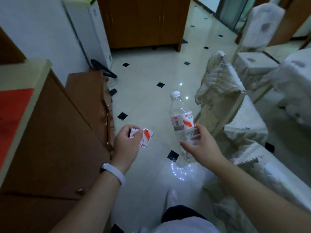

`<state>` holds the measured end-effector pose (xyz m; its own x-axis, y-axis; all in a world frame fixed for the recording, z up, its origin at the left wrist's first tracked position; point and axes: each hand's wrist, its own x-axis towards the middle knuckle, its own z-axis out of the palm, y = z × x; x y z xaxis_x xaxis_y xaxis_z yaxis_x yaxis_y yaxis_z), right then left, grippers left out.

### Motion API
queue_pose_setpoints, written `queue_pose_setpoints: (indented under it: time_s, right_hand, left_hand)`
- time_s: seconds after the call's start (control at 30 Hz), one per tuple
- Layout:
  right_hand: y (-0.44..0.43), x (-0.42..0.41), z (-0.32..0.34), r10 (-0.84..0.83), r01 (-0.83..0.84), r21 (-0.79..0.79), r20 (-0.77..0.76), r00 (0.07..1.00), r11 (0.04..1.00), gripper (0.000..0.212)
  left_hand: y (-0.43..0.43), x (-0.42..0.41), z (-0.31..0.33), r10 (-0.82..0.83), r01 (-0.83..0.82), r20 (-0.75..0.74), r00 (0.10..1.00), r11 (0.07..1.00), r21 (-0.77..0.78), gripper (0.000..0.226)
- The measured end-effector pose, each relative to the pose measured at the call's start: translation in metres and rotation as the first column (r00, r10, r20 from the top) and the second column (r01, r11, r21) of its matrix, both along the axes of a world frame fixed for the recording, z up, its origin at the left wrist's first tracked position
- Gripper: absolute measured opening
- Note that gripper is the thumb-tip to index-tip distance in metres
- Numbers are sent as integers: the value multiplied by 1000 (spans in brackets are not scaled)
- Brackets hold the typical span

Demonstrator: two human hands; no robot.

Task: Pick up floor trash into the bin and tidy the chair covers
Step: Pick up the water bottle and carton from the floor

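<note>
Trash was in hand, not on the floor, at this moment. Chairs with pale covers lined the right side; the nearest cover hung bunched and slumped off the chair back, and further cloth lay rumpled along the lower right, so the tidying of covers appeared not yet begun. Brown cabinets stood at left. No bin was visible anywhere in view, so its place could not be told. The right hand was closed around the lower body of a clear plastic bottle, capped, held upright and apparently empty. The left hand, with a white band at the wrist, pinched a torn orange-and-white label between thumb and fingers. The tiled floor ahead showed only its black inset squares and light reflections; no further litter could be made out. Judged from this, collection was largely done, while disposal in the bin and the covers remained.
</note>
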<state>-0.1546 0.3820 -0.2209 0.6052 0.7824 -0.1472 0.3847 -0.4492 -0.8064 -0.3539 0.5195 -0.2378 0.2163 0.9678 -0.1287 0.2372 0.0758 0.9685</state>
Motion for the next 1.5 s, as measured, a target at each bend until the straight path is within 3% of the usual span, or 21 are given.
queue_pose_setpoints:
  time_s: [0.2, 0.47, 0.73, 0.9, 1.03, 1.2, 1.5]
  right_hand:
    - [44, 49, -14, -83, 84, 10, -58, 995, 996, 49]
    - [150, 153, -29, -58, 62, 34, -112, 992, 997, 60]
    - [233, 257, -8, -53, 56, 74, -38, 998, 996, 66]
    - [263, 287, -13, -82, 87, 79, -69, 994, 993, 67]
    - [289, 308, -29, -117, 119, 24, -78, 990, 993, 74]
    - [341, 341, -28, -180, 180, -9, -74, 981, 984, 58]
    - [500, 391, -1, -269, 269, -43, 3, 963, 962, 54]
  left_hand:
    - [63, 52, -8, -53, 54, -34, 998, 998, 16, 5]
    - [158, 139, 11, -40, 48, -131, 991, 997, 57, 5]
    - [231, 228, 30, -52, 77, -165, 985, 986, 146, 6]
    - [276, 269, 30, -75, 102, -177, 981, 983, 152, 8]
    - [315, 296, 19, -104, 127, -172, 980, 984, 125, 9]
    - [389, 332, 8, -106, 114, -122, 987, 992, 62, 5]
    - [566, 401, 6, -182, 183, -44, 982, 983, 13, 6]
